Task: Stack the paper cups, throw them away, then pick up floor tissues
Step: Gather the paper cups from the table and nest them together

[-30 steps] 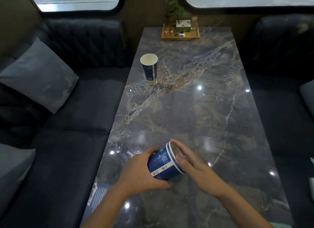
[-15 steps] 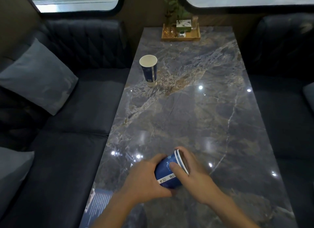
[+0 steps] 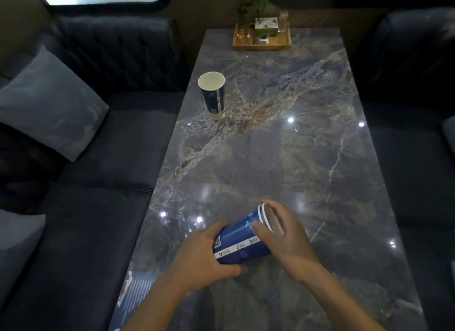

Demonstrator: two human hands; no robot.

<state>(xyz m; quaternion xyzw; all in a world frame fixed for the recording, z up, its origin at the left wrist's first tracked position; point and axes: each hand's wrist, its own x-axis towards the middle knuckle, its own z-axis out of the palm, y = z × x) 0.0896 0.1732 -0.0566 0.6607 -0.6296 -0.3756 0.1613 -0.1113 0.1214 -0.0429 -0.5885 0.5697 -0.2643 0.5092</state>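
Both hands' grip on nested cups (image 3: 242, 242); lone cup (image 3: 212, 95) upright beyond, tray (image 3: 261, 46) farther.

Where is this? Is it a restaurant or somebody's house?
Probably a café or lounge booth, though I can't be sure. A long marble table sits between two dark padded sofas, there are paper cups being cleared up, and a little wooden tray with a plant stands at the far end.

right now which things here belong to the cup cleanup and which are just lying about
Part of the job:
- nested cups, held tilted by the left hand and right hand
- single upright cup on the table

Just lying about:
- wooden tray with a plant
- grey cushion on the sofa
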